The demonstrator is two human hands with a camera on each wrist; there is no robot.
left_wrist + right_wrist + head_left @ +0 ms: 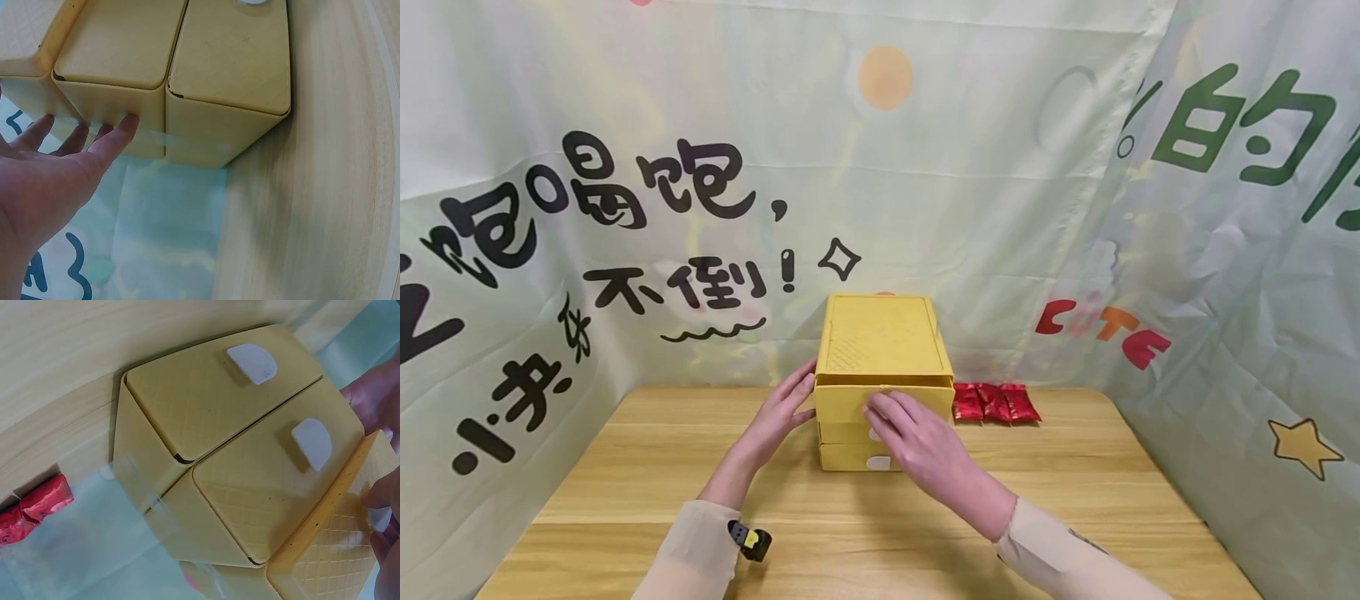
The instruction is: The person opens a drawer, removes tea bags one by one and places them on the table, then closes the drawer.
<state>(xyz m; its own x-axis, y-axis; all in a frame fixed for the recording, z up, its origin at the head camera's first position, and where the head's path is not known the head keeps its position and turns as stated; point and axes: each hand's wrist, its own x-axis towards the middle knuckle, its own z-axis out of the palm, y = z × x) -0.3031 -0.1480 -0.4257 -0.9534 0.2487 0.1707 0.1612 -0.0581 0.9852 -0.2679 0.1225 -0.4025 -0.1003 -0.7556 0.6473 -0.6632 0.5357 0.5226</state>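
Head view: yellow three-drawer box (883, 337) on the counter (587, 508), likely light, stiff plastic and skiddy, so tug the top drawer (842, 402) by its white tab (379, 519), now pinched by the right hand (928, 454), bracing the side, currently touched by the straight-fingered left hand (773, 423).

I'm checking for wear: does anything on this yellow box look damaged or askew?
The yellow rectangular top drawer juts out, but the right hand holds it. Dark specks along its lower edge may be wear.

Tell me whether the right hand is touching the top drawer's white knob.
Touching: the right wrist view shows the right hand pinching the white knob between thumb and finger.
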